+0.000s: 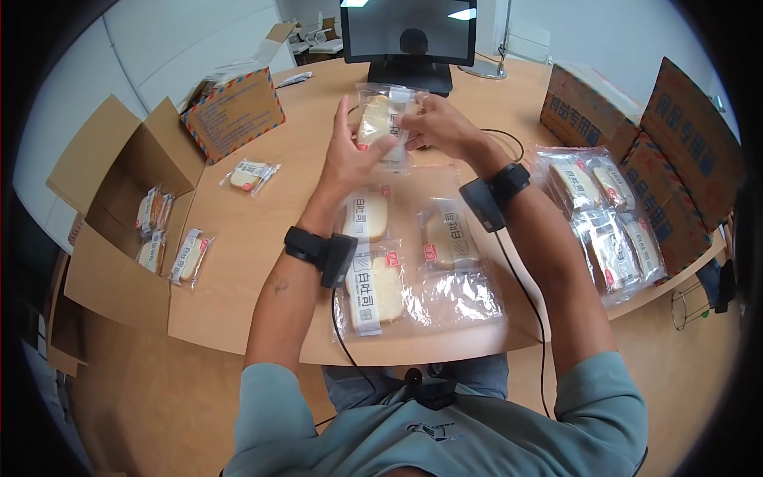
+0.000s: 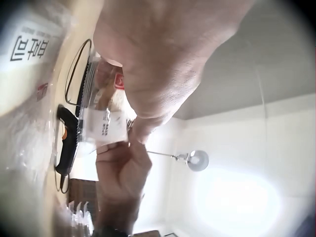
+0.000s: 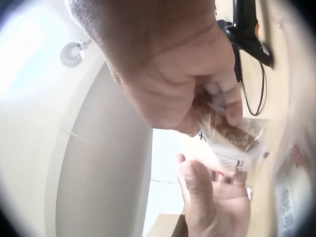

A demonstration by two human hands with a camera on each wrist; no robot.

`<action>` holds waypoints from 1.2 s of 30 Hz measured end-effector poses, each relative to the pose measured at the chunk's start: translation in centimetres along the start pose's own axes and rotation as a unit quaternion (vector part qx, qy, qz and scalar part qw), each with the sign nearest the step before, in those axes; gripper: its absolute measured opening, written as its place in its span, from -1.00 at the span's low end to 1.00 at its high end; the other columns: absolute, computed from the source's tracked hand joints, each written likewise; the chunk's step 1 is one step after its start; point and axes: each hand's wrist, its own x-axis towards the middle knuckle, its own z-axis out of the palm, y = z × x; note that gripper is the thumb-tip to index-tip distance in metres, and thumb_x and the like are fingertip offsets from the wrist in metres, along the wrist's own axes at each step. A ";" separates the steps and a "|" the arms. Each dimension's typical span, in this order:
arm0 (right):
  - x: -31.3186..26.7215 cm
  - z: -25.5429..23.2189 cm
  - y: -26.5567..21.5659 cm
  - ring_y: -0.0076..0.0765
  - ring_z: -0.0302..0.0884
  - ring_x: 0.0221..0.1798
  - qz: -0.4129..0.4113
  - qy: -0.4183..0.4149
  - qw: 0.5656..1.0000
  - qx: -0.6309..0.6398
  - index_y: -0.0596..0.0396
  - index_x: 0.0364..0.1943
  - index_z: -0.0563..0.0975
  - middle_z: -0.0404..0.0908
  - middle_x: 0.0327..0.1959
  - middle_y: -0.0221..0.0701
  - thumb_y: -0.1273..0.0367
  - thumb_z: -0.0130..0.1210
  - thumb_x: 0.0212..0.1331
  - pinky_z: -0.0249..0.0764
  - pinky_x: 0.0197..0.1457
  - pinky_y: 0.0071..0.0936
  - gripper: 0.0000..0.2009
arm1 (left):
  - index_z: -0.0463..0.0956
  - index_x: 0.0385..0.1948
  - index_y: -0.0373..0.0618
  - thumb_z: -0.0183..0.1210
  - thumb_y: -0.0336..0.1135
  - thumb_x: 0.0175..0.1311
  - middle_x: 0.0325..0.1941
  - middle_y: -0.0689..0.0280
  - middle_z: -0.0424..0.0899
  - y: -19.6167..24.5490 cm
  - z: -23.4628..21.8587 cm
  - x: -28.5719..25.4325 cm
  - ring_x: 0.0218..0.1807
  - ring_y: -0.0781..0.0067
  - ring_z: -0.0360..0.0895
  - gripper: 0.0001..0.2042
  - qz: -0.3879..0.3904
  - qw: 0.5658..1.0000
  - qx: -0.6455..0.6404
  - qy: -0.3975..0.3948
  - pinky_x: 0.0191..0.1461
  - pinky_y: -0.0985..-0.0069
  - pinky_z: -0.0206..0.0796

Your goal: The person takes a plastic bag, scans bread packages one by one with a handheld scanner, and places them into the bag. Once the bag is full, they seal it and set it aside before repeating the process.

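My left hand (image 1: 350, 159) and right hand (image 1: 447, 126) hold one wrapped bread slice (image 1: 373, 121) above the far middle of the table. The left hand grips one side, its thumb across the front of the wrapper. Fingers of the right hand pinch the other edge, as the right wrist view shows from close by. Clear film with black print and a red mark covers the bread (image 2: 114, 101). Below the hands a large clear bag (image 1: 469, 300) lies flat, with three wrapped bread slices in it and its lower right part without bread.
An open carton (image 1: 119, 274) at left has wrapped slices inside; two more slices lie beside it. A filled clear bag (image 1: 608, 226) lies at right before cartons (image 1: 668, 183). Behind stand another carton (image 1: 238, 115) and a monitor (image 1: 409, 32). A black handheld scanner (image 2: 66, 143) with a cable is near the hands.
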 end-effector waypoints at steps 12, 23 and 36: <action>1.0 -3.8 -2.0 -0.39 0.63 -0.22 -0.040 -0.036 0.984 -0.170 0.29 -0.13 0.55 0.63 -0.29 -0.33 0.34 0.17 0.32 0.61 -0.13 -0.43 -0.76 | 0.49 0.02 -0.35 0.25 -0.15 0.35 -0.27 0.21 0.69 -2.0 0.3 -0.6 -0.28 0.48 0.66 -0.58 -0.162 0.980 -0.079 -0.087 -0.23 0.57 0.51; 4.2 -5.1 3.2 -0.31 0.64 -0.34 -0.075 0.158 0.975 -0.137 0.33 -0.16 0.61 0.67 -0.36 -0.22 0.32 0.17 0.22 0.55 -0.30 -0.38 -0.71 | 0.59 -0.12 -0.36 0.17 -0.29 0.22 -0.23 -0.06 0.70 -5.2 0.5 -2.0 -0.13 0.10 0.69 -0.69 -0.062 0.940 0.283 -0.177 -0.04 0.30 0.47; 3.9 -4.1 3.0 -0.20 0.64 -0.46 0.020 -0.002 0.959 -0.284 0.30 -0.21 0.63 0.66 -0.43 -0.14 0.38 0.08 0.20 0.52 -0.42 -0.28 -0.76 | 0.63 -0.24 -0.31 0.13 -0.32 0.17 -0.15 -0.12 0.68 -4.1 0.5 -1.7 -0.06 -0.10 0.64 -0.75 -0.106 0.970 0.174 -0.132 0.06 0.19 0.45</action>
